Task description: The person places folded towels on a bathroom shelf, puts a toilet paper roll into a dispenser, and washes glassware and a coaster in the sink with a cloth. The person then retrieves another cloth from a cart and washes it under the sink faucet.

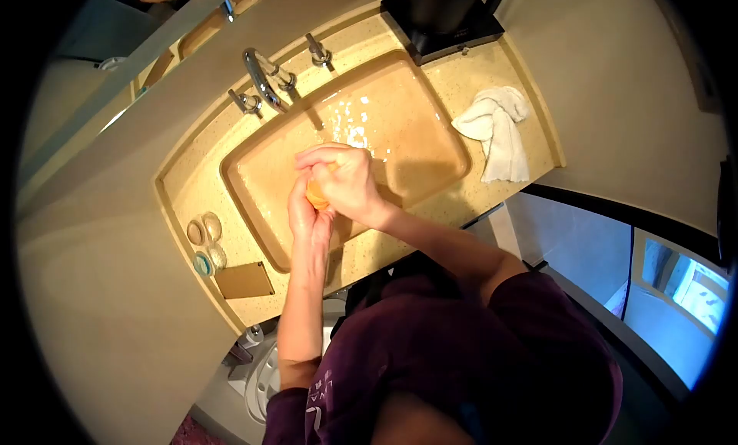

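Over the sink (257, 206) my two hands are pressed together around a small orange-yellow thing (317, 194), of which only a strip shows; its kind is hidden by my fingers. My left hand (303, 206) is wrapped around its lower left side. Closed over the top and right side of it is my right hand (350, 182). Water with bright ripples lies in the basin below. The curved chrome faucet (263, 76) stands behind the hands, between two lever handles.
A crumpled white towel (498, 130) lies on the counter at the right. Behind it a black kettle (442, 8) stands on a black tray (460, 45). Several small round containers (206, 241) and a flat brown card (244, 280) are at the left. A mirror runs along the back wall.
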A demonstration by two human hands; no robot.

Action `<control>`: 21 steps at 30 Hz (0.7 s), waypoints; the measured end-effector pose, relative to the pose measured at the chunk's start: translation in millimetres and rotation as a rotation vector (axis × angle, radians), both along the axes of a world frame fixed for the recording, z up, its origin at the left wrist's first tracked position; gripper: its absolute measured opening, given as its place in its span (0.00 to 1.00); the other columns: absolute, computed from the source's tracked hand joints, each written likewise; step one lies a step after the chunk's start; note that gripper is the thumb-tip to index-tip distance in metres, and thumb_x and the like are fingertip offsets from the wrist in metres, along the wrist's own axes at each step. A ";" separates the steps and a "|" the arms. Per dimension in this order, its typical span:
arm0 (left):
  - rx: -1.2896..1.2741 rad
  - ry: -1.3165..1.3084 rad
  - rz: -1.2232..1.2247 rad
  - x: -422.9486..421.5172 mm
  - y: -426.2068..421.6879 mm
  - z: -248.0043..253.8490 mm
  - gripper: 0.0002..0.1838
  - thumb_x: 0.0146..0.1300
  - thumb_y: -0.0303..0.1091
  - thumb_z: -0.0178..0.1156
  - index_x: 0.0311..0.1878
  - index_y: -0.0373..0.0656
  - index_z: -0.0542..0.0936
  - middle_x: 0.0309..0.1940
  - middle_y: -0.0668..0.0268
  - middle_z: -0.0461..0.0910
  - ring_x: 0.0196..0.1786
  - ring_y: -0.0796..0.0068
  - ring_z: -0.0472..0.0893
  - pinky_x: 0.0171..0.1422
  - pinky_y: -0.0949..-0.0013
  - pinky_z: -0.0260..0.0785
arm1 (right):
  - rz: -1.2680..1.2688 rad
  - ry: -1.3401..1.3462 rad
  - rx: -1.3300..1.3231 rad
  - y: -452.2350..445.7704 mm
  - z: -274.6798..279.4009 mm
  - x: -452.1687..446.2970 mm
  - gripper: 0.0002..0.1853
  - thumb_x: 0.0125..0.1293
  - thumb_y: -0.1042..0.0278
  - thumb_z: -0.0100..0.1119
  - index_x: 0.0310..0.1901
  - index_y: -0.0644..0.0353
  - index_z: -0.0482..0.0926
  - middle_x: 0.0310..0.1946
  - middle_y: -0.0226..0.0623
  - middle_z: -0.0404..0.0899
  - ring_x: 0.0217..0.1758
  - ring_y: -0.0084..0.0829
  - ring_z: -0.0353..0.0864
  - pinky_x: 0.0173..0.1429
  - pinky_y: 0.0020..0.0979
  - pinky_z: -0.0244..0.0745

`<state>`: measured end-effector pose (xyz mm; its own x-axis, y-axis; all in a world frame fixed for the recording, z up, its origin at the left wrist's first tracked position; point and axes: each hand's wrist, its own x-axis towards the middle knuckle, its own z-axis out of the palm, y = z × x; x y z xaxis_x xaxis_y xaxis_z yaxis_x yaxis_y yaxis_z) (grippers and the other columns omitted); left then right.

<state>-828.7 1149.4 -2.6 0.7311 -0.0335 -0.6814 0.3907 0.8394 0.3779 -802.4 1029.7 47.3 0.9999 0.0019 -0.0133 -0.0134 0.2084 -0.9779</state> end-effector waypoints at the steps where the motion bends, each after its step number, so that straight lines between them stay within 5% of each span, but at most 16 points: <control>1: 0.007 0.005 0.012 -1.2 0.7 3.1 0.14 0.76 0.38 0.56 0.55 0.39 0.79 0.45 0.59 0.84 0.47 0.69 0.86 0.51 0.63 0.83 | 0.040 -0.207 -0.193 -0.5 15.1 -1.1 0.10 0.59 0.82 0.59 0.38 0.64 0.88 0.40 0.44 0.89 0.45 0.36 0.89 0.51 0.31 0.83; 8: 0.149 0.007 -0.349 12.7 12.4 88.1 0.20 0.76 0.44 0.56 0.60 0.38 0.79 0.37 0.65 0.83 0.38 0.74 0.82 0.42 0.70 0.78 | 0.323 -0.897 -0.424 1.9 61.5 -16.5 0.06 0.44 0.78 0.65 0.28 0.64 0.83 0.39 0.44 0.87 0.40 0.39 0.87 0.40 0.37 0.83; 10: -0.147 0.066 -0.589 19.3 20.2 122.3 0.26 0.76 0.44 0.58 0.67 0.35 0.73 0.23 0.77 0.72 0.26 0.86 0.72 0.29 0.81 0.64 | 0.409 -1.074 -0.465 -0.9 81.7 -22.4 0.09 0.39 0.71 0.64 0.25 0.65 0.81 0.34 0.44 0.85 0.38 0.40 0.86 0.36 0.35 0.82; 13: 0.007 0.160 -0.590 27.2 15.6 137.5 0.24 0.75 0.43 0.59 0.64 0.35 0.76 0.15 0.82 0.58 0.19 0.90 0.59 0.23 0.79 0.51 | 0.444 -1.217 -0.428 0.8 91.9 -20.7 0.12 0.36 0.66 0.60 0.23 0.64 0.80 0.30 0.42 0.82 0.38 0.38 0.86 0.35 0.32 0.81; 18: 0.240 0.124 -0.827 43.8 16.8 135.2 0.11 0.74 0.38 0.59 0.43 0.39 0.79 0.13 0.81 0.57 0.19 0.85 0.63 0.25 0.73 0.62 | 0.535 -1.398 -0.510 7.0 90.0 -15.9 0.12 0.34 0.61 0.57 0.19 0.61 0.74 0.21 0.36 0.71 0.28 0.33 0.76 0.27 0.29 0.72; 21: 0.213 0.024 -0.969 52.6 22.0 116.6 0.10 0.73 0.37 0.58 0.41 0.39 0.78 0.12 0.78 0.59 0.18 0.82 0.65 0.25 0.69 0.65 | 0.556 -1.455 -0.486 16.0 74.6 -18.5 0.11 0.36 0.61 0.58 0.18 0.59 0.72 0.19 0.33 0.67 0.25 0.31 0.71 0.25 0.29 0.68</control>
